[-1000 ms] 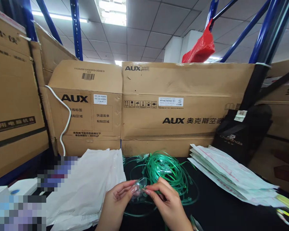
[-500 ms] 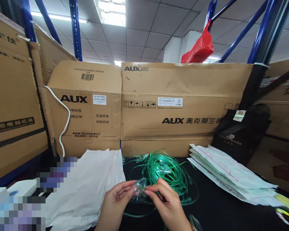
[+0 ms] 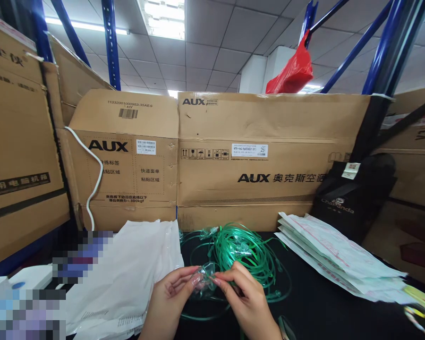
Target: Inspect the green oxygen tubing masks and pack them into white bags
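Observation:
Low in the middle of the view, my left hand (image 3: 172,297) and my right hand (image 3: 246,300) meet over a black tabletop (image 3: 322,307). Both pinch a small clear plastic piece (image 3: 203,279) joined to thin green tubing. My left hand's fingers curl up under it; my right hand's thumb and forefinger close on it from the right. Just behind my hands lies a tangled coil of green tubing (image 3: 242,250).
A pile of white plastic bags (image 3: 127,274) lies to the left, a fanned stack of sealed paper pouches (image 3: 333,257) to the right. Large AUX cardboard boxes (image 3: 248,160) wall off the back. A black bag (image 3: 357,198) leans at the right. A white cable (image 3: 95,179) hangs at the left.

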Tool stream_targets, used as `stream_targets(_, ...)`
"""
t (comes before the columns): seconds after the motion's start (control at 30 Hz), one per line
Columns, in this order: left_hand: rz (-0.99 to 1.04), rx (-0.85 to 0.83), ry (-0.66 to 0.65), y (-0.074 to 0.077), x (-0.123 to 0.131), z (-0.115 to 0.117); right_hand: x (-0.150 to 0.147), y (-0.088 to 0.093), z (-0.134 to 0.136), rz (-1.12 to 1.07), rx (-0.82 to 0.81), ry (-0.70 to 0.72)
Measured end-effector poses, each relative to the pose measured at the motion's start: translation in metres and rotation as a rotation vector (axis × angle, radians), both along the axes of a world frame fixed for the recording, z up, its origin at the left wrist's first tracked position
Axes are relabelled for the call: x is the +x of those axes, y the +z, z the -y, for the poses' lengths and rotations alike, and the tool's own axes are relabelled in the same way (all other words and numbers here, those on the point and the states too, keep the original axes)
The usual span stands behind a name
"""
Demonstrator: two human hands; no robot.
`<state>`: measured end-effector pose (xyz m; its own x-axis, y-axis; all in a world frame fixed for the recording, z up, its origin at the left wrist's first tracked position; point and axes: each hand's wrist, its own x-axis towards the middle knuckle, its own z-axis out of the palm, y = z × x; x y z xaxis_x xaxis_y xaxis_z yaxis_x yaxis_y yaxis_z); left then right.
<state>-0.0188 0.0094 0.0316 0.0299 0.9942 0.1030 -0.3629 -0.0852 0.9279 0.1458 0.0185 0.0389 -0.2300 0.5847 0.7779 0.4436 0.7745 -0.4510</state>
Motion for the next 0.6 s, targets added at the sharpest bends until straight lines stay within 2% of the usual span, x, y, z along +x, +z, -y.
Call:
stream_targets(0.17, -0.009, -0.005, 0.007, 0.0024, 0.0015, 0.0010, 0.0003, 0.0004, 0.0016, 0.009, 0.030, 0.000)
stream_targets(0.33, 0.009, 0.013, 0.087, 0.0044, 0.0062, 0.0034, -0.0003, 0.0000, 0.0030, 0.019, 0.043, -0.010)
stream_targets(0.6, -0.028, 0.006, -0.019, -0.0006, 0.0012, -0.0005, 0.0024, -0.0045, 0.0001, 0.174, 0.101, -0.018)
